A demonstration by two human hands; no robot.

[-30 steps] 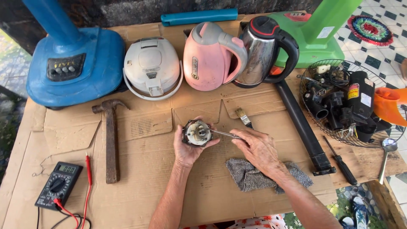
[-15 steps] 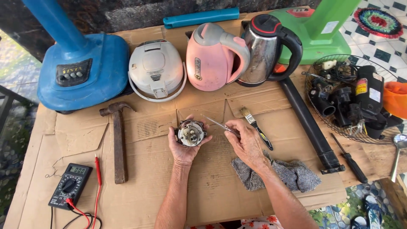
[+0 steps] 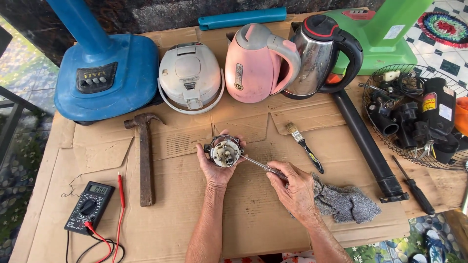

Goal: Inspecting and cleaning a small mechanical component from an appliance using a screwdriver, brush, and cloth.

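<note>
Far left of the hands lies a multimeter [image 3: 87, 207], then a hammer [image 3: 144, 160]. The left hand [image 3: 217, 165] cups a round metal part [image 3: 224, 151], fingers curled about its rim, face up in the palm. A thin screwdriver [image 3: 256, 163] runs from that part rightward into the right hand [image 3: 292, 187], whose fingers pinch its handle. Just right of this hand lies a grey rag [image 3: 348, 204]; above it, a brush [image 3: 303, 145].

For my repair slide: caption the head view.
Left hand cradles a round motor part; right hand probes it with a screwdriver.
</note>
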